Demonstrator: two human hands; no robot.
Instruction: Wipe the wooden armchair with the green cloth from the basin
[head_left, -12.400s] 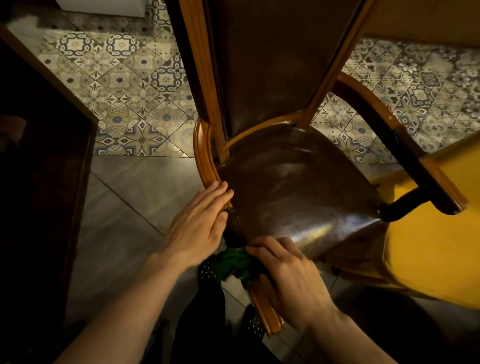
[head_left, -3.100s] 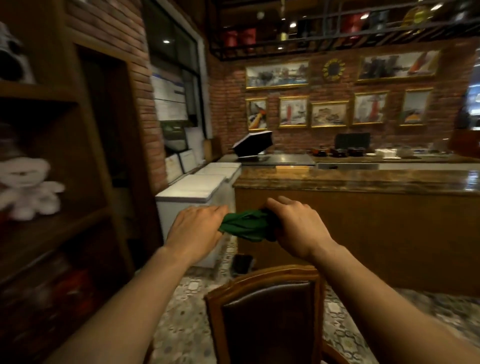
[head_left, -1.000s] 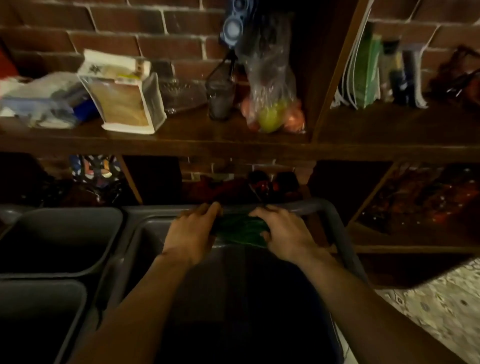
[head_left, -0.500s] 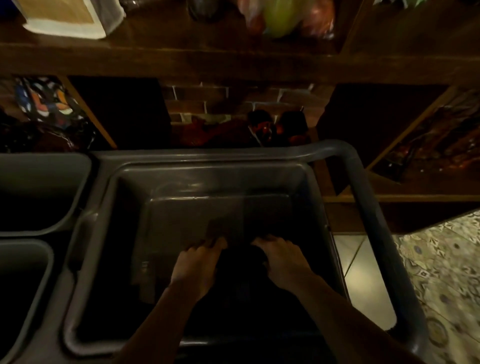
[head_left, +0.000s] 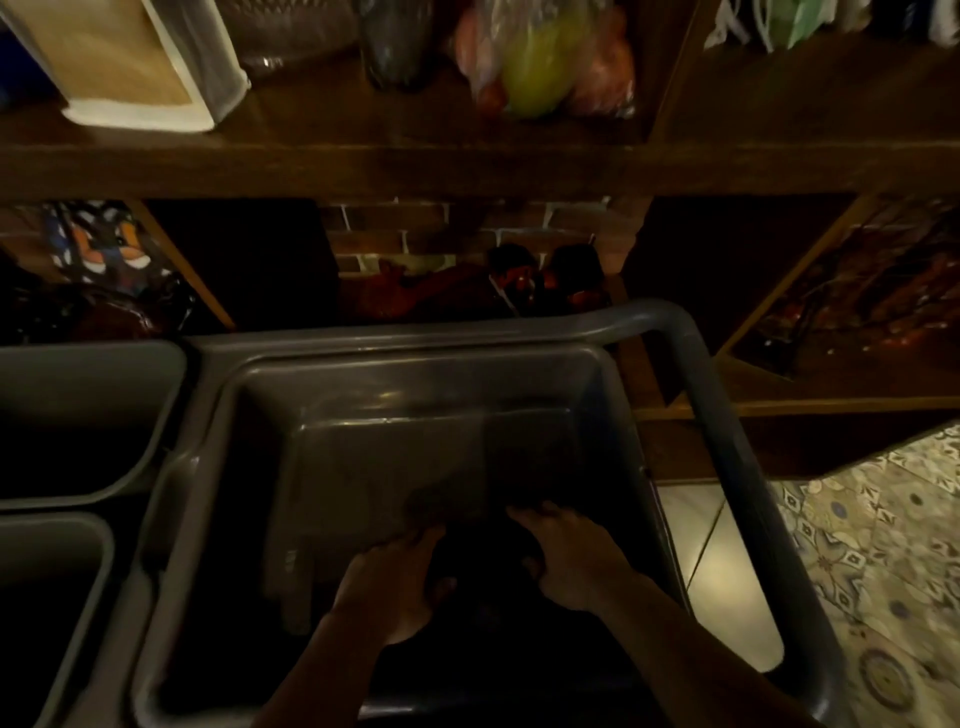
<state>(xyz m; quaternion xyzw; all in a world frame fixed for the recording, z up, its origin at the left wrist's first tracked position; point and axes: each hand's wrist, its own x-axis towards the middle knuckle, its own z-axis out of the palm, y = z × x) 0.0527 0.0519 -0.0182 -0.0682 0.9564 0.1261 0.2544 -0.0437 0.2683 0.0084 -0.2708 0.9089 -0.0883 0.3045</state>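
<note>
Two hands: both yours, low inside the grey basin (head_left: 597, 358).
Left hand (head_left: 389, 582): fingers curled inward toward a dark mass; grip too dim to tell.
Green cloth (head_left: 483, 551): that mass between your hands, I judge; colour lost in shadow, long axis running hand to hand.
Right hand (head_left: 566, 556): fingers bent onto the same mass; equally near, grip unclear.
Armchair: out of sight.

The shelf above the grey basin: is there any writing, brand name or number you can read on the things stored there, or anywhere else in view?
No text can be read.
Brown and white paper bag on the wooden shelf: no readable lettering.
Green and white packets, top right: blurred, nothing legible.
Bag of fruit: no label visible.
Grey basin: no markings to be seen.
</note>
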